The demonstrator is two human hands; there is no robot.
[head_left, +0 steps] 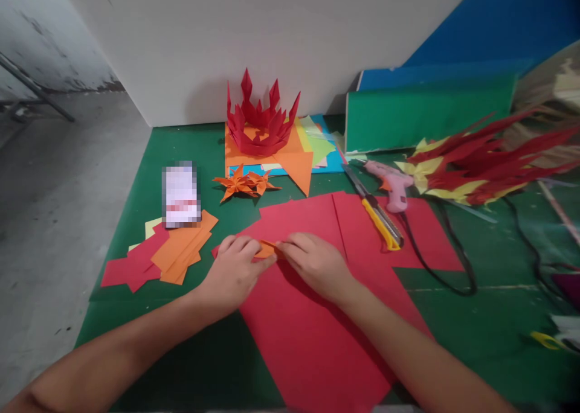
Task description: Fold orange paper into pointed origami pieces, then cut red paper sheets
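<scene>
A small folded piece of orange paper [265, 250] is pinched between both hands, partly hidden by the fingers. My left hand [238, 268] grips its left side, and my right hand [315, 262] closes on its right end. Beneath them lie large red paper sheets [317, 334], overlapping on the green table. Just beyond the hands, folded orange paper flowers [240, 185] rest on the table. To the left is a fanned pile of orange, red and yellow paper strips [181, 250].
A red paper crown [260, 126] stands on stacked coloured paper at the back. Right of the hands lie a yellow utility knife [378, 217] and a pink glue gun [394, 186] with a black cord. Red and yellow paper shapes [480, 156] sit far right. A phone [181, 194] lies left.
</scene>
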